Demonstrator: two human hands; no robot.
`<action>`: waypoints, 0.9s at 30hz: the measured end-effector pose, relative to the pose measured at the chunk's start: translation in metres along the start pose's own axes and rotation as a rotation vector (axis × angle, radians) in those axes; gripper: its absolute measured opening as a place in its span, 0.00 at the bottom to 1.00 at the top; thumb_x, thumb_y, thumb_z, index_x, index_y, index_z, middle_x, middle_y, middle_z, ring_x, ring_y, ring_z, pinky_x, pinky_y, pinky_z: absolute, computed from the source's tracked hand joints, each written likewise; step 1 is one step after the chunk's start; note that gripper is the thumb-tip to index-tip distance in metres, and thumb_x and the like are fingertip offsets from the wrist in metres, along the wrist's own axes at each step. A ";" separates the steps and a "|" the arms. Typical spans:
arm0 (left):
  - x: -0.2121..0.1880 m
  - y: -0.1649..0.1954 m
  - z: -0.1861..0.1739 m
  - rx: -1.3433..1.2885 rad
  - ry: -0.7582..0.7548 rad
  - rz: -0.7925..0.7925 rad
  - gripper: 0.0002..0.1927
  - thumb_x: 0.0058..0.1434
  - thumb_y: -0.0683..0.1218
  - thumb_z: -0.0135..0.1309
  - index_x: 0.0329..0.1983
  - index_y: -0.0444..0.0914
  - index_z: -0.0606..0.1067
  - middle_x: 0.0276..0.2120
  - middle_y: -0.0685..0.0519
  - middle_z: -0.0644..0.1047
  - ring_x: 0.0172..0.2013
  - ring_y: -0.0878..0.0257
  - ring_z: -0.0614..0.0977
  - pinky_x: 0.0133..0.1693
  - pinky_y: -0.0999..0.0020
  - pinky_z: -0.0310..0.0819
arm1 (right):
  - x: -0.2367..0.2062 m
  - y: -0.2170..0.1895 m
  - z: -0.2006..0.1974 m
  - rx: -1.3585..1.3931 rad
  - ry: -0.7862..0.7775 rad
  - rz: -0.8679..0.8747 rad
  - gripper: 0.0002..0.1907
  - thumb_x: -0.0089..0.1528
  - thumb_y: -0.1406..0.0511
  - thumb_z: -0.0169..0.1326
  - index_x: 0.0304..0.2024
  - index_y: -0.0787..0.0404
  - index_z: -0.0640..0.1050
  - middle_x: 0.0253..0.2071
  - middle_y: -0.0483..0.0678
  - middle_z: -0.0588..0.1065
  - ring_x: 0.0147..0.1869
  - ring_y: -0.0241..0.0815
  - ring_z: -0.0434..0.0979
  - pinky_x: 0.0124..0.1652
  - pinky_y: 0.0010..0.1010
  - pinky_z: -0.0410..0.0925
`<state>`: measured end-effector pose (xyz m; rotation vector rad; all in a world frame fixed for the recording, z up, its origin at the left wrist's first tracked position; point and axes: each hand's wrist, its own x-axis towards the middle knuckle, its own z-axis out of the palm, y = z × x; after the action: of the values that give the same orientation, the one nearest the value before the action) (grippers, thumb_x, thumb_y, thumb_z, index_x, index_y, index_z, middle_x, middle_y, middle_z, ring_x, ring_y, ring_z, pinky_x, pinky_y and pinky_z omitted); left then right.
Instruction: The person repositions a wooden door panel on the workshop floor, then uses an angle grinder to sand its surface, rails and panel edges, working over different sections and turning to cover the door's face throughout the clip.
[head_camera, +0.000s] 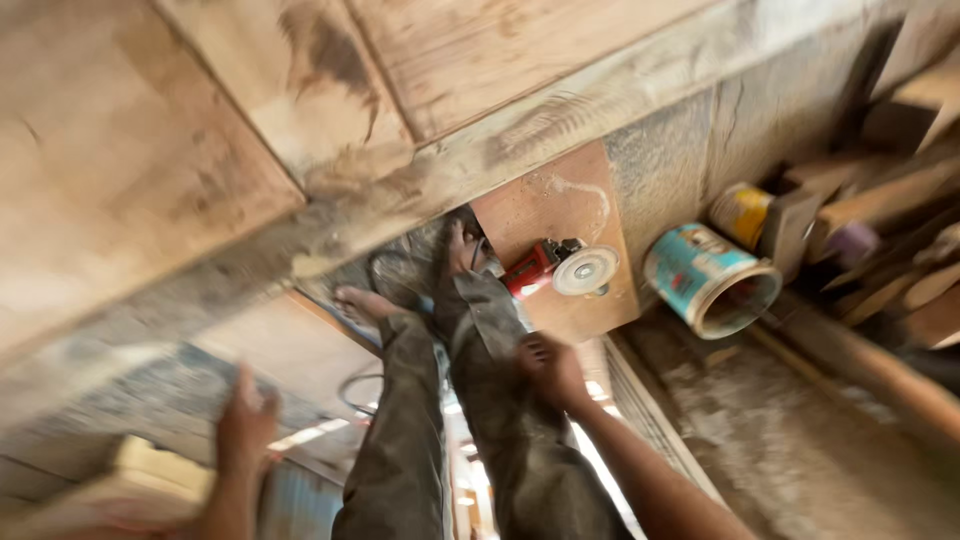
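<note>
Hands low in frame, grinder beyond the bare feet

Left hand (243, 425) at lower left is spread wide, holding nothing; right hand (548, 368) rests flat on the trouser leg (520, 440) at lower centre, gripping nothing. Past the feet, mid-frame, the red angle grinder (562, 267) lies on a board (560, 215), a blue can (708, 280) to its right. Seemingly between steps; picking up the grinder would call for a forward reach

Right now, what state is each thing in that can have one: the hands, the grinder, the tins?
Left hand: open, fingers spread, holding nothing, blurred.
Right hand: resting on the trouser leg, holding nothing.
Red angle grinder with grey disc: lying on a wooden board, unheld; running or not, cannot tell.
Teal paint tin: on its side, mouth open.
Yellow tin: tipped; lid cannot tell.
</note>
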<state>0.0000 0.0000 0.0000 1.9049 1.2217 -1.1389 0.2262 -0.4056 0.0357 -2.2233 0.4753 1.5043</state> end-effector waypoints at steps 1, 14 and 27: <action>-0.030 0.002 -0.005 -0.296 -0.195 -0.226 0.42 0.62 0.56 0.50 0.79 0.45 0.53 0.64 0.46 0.75 0.40 0.43 0.88 0.52 0.58 0.77 | 0.013 0.004 -0.007 0.109 0.134 0.091 0.19 0.59 0.57 0.61 0.46 0.63 0.82 0.41 0.54 0.84 0.44 0.41 0.85 0.45 0.34 0.75; -0.146 0.124 0.054 -0.811 -0.376 0.190 0.22 0.64 0.43 0.57 0.61 0.34 0.73 0.55 0.45 0.81 0.55 0.54 0.83 0.56 0.57 0.76 | 0.168 -0.002 0.082 0.934 0.670 -0.074 0.38 0.56 0.69 0.74 0.59 0.58 0.62 0.56 0.44 0.71 0.58 0.39 0.73 0.56 0.33 0.73; -0.126 0.086 0.036 -0.473 -0.200 0.392 0.19 0.62 0.47 0.54 0.56 0.35 0.76 0.47 0.41 0.81 0.46 0.46 0.84 0.49 0.55 0.78 | 0.055 0.051 0.053 -0.249 0.471 -0.230 0.33 0.56 0.65 0.75 0.59 0.69 0.75 0.55 0.58 0.77 0.52 0.53 0.78 0.55 0.40 0.72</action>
<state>0.0401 -0.1147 0.0990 1.5377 0.8616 -0.7312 0.1785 -0.4251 -0.0410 -2.7296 0.1593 0.9632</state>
